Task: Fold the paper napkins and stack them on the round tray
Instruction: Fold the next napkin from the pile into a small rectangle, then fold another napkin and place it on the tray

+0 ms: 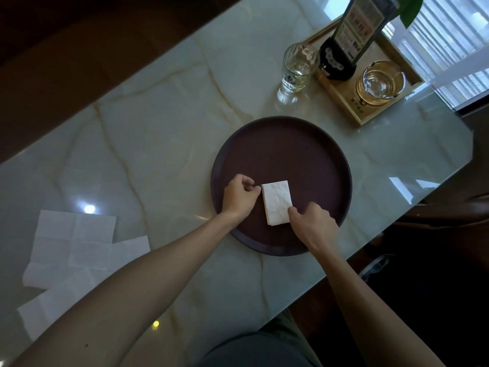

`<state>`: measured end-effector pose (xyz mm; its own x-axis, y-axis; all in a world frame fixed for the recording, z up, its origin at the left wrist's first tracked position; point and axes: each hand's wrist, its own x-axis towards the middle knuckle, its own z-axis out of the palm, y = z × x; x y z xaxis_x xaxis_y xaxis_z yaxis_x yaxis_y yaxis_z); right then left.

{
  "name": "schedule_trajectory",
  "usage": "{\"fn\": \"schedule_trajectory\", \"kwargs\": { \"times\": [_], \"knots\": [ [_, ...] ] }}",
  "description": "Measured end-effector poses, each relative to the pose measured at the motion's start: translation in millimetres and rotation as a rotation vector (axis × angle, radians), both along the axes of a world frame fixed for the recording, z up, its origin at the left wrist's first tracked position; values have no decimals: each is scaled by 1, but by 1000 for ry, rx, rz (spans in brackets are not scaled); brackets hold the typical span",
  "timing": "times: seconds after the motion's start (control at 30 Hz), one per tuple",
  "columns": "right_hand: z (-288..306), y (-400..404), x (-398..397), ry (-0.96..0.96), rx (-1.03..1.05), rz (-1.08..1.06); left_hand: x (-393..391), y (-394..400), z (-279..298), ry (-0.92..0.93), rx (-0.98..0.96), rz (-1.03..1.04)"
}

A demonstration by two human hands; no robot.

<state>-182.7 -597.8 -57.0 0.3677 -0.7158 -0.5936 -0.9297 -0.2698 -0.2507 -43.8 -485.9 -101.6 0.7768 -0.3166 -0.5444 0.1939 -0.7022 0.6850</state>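
The right hand (311, 226) is touching the near right corner of the folded napkin (277, 202) with curled fingers; whether it is pinching it is hard to tell. The left hand (239, 198) is sitting just beside the napkin's far left corner, fingers curled, seeming to hold nothing. The napkin is lying flat on the near part of the round tray (328, 160). Flat open napkins (74, 247) are lying near the table's (164, 133) left edge. A glass (297, 68) and a wooden tray (370, 112) are standing toward the far right corner.
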Motion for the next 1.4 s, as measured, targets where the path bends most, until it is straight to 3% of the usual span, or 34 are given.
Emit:
{"fn": "schedule_trajectory", "kwargs": {
  "times": [0.17,0.33,0.67,1.0,1.27,1.4],
  "knots": [
    [8,5,12,-139,-71,95,-19,28,9,108,-1,-38],
    [22,35,40,-242,54,259,-21,84,32,133,-31,-39],
    [43,184,128,-198,139,878,0,275,76,32,72,285],
    [31,346,168,-158,212,1134,-7,462,59,43,163,547],
    [16,441,171,-171,212,1347,-5,544,34,-57,423,471],
    [4,470,172,-153,138,1414,-4,565,22,-27,406,530]
  ]
}}
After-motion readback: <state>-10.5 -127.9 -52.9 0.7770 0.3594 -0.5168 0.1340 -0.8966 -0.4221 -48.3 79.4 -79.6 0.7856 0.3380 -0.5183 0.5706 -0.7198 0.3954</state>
